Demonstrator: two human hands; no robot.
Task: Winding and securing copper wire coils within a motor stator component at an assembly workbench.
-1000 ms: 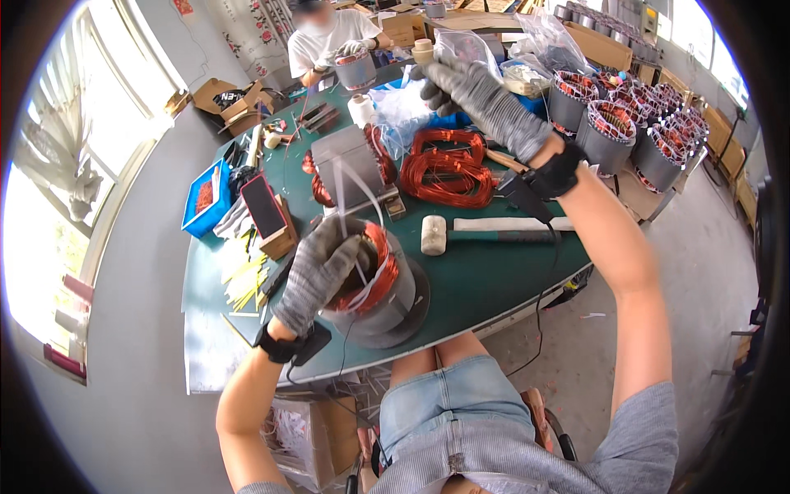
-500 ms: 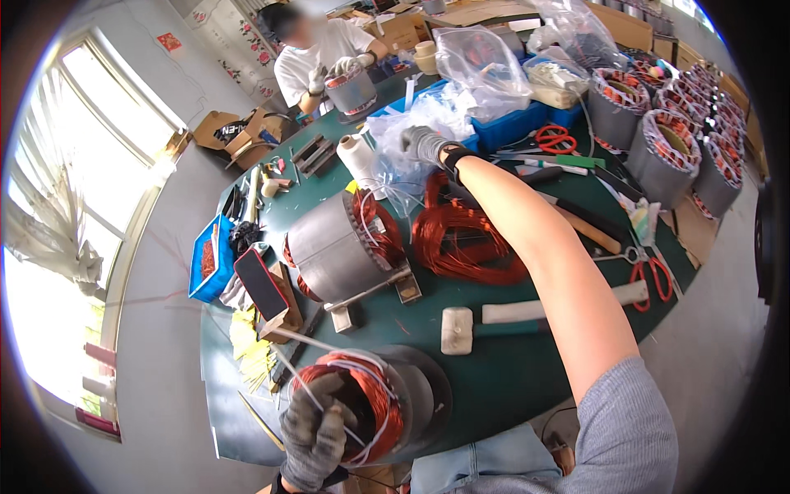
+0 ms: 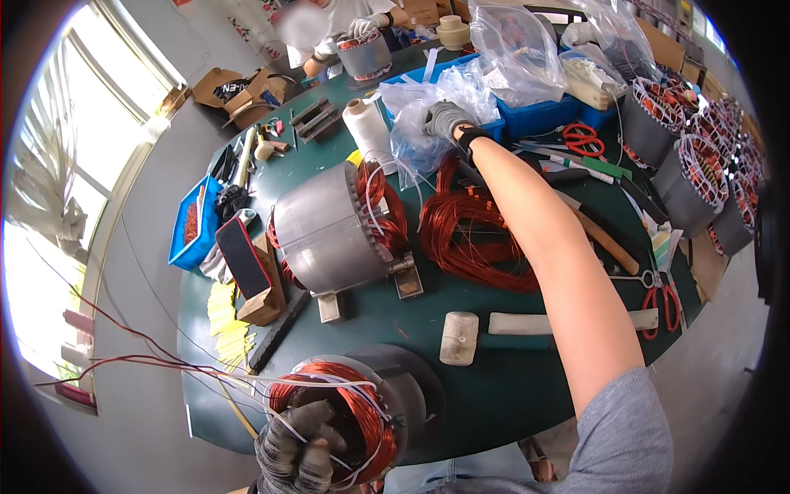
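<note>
Copper windings (image 3: 368, 405) already line your grey stator (image 3: 409, 403) at six o'clock, white-sleeved leads (image 3: 329, 382) still loose, as your left hand (image 3: 295, 451) curls at its bore, your right hand (image 3: 445, 121) at plastic bagging (image 3: 415, 150) near one, both grips unclear.

Desk (image 3: 518, 395): dark green
Left glove (image 3: 284, 453): grey, darker streaks
Right glove (image 3: 445, 121): grey, streaked
Near-edge stator (image 3: 409, 412): grey shell — copper-red windings (image 3: 372, 412)
Loose coils (image 3: 465, 235): copper-red
Mallet head (image 3: 459, 338): off-white
Phone (image 3: 243, 257): black — red rim
Left-edge tray (image 3: 183, 252): blue
Strips (image 3: 226, 321): yellow
Thread cone (image 3: 365, 128): white
</note>
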